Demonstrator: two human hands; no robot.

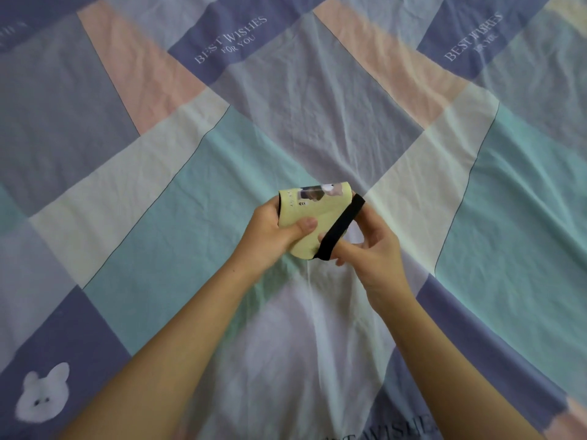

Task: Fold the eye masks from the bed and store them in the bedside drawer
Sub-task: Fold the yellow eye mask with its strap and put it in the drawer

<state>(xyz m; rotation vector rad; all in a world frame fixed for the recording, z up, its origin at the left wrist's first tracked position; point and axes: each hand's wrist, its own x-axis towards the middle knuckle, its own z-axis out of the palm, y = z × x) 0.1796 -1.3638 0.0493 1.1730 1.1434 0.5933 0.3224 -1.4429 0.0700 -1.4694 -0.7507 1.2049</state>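
A patchwork sheet (190,173) covers the whole bed, in blocks of blue, teal, pink, cream and lilac, creased all over. Two dark blue blocks near the top carry the words "BEST WISHES FOR YOU" (231,39), and part of the same print shows at the bottom edge. A white fluffy bear face (43,396) sits on the dark blue block at lower left. Nothing lies on the sheet around the hands, and nothing blocks the view of them. No drawer or other container is in sight.

The mask (313,217) is held up over the middle of the bed, between both hands. It is pale yellow, folded in half, with a small cartoon print along its top edge and tiny lettering near the left side. Its black strap (341,231) runs slantwise across the right part of the fold.

The left hand (273,233) is closed on the mask's left edge, thumb pressed on the front, fingers hidden behind. The right hand (371,249) is loosely curled, with fingers hooked under the strap's lower end and the thumb just beside it
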